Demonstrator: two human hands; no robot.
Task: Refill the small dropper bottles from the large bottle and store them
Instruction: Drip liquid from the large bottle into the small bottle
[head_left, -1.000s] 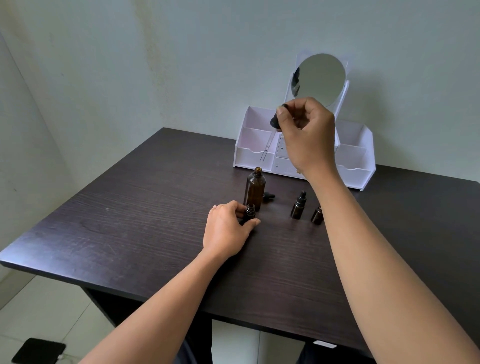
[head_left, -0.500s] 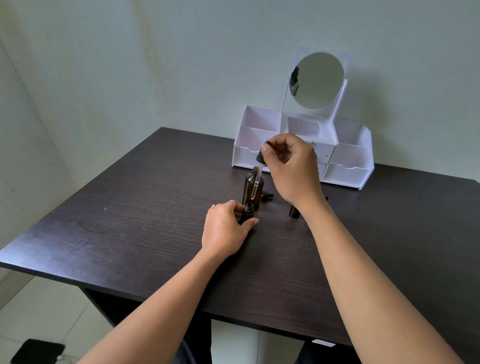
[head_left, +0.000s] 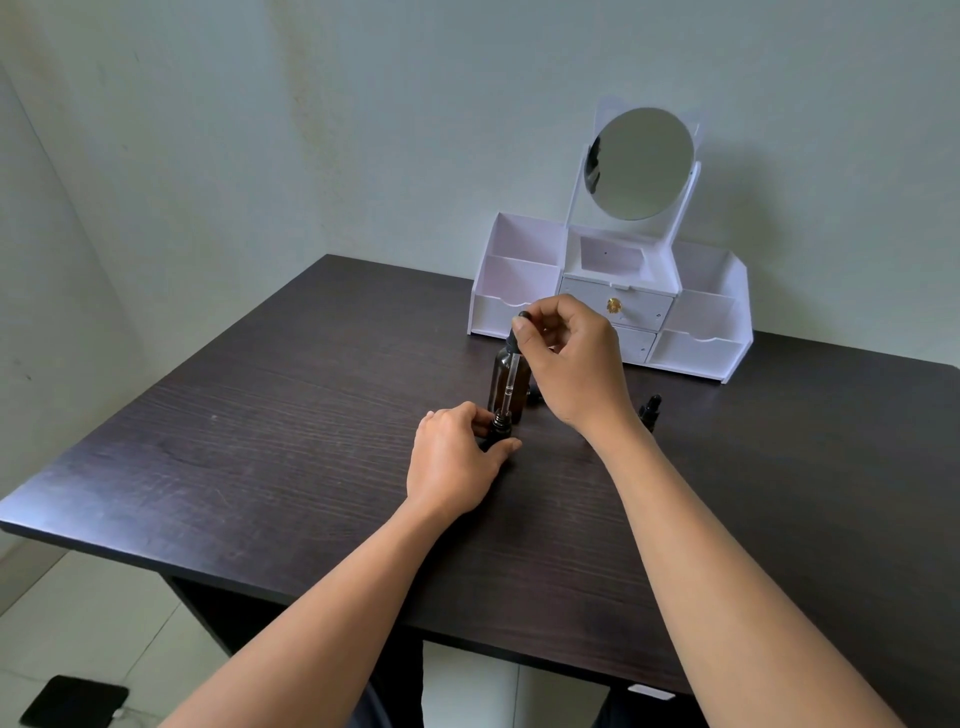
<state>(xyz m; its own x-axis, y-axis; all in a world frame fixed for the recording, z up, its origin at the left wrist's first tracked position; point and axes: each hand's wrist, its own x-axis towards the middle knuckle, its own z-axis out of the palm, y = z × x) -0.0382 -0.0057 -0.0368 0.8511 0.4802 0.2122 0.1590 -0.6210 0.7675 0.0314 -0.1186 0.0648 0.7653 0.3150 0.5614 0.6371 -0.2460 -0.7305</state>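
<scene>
Lowered, right hand (head_left: 571, 364) pinches dropper (head_left: 511, 374) at small bottle (head_left: 500, 422) half-hidden by gripping left hand (head_left: 452, 462).

Under left hand (head_left: 452, 462), small bottle (head_left: 501, 419) mostly covered, only neck showing. Behind right hand (head_left: 571, 364), large bottle (head_left: 496, 382) partly hidden. Behind right forearm (head_left: 675, 493), another dropper bottle (head_left: 649, 409) half hidden. Inside pipette (head_left: 511, 379), liquid too small to tell.

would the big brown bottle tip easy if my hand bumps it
Probably yes: the large bottle is tall and narrow, standing free on the smooth table. It looks like amber glass, so likely heavyish yet breakable. Being round, it would probably roll once down.
</scene>
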